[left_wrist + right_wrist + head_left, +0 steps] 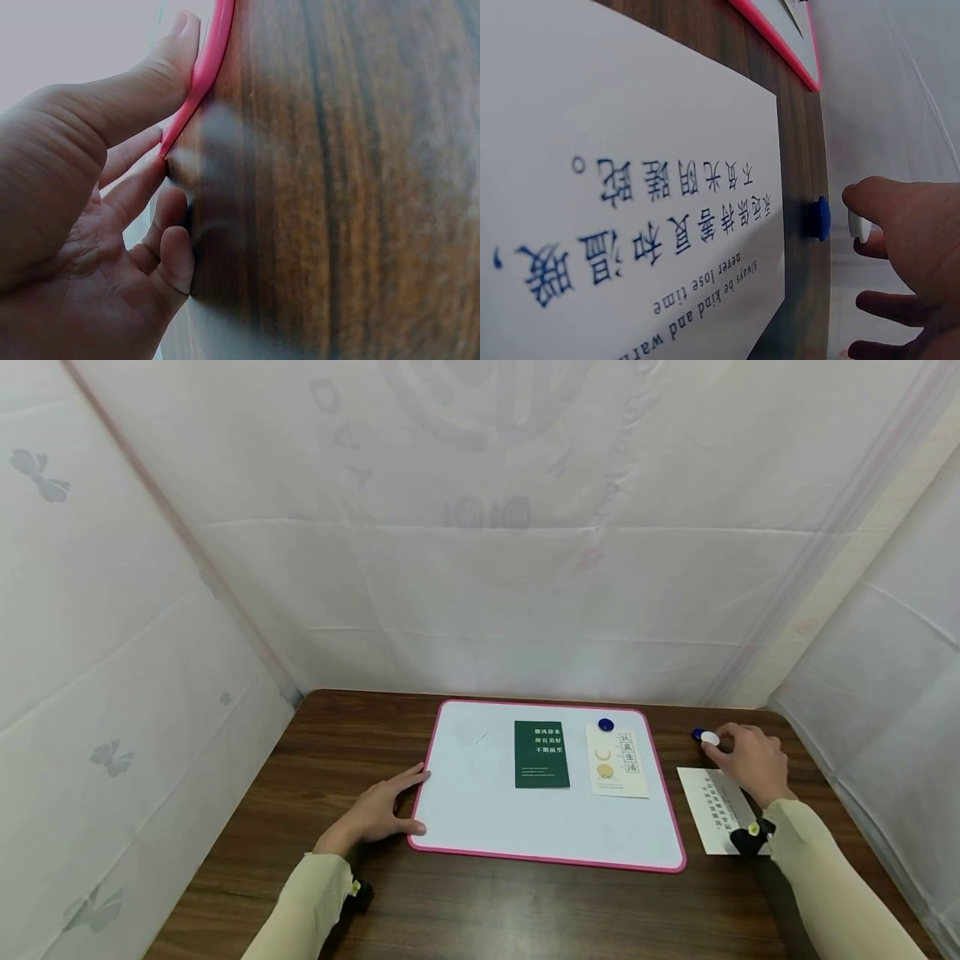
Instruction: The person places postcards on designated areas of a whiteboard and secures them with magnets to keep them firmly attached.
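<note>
A whiteboard with a pink rim lies on the table. My left hand rests at its left edge, thumb on the near-left corner and fingers spread along the rim; the left wrist view shows the thumb against the pink rim. My right hand pinches a round white magnet between thumb and finger, right of the board. Close beside it, a blue magnet sits on the table. Nearer me lies a white card with printed Chinese and English text, partly under the right forearm.
On the board lie a dark green card and a cream card with a moon and sun picture. Another blue magnet sits at the cream card's top edge. White cloth walls stand behind and beside the brown wooden table.
</note>
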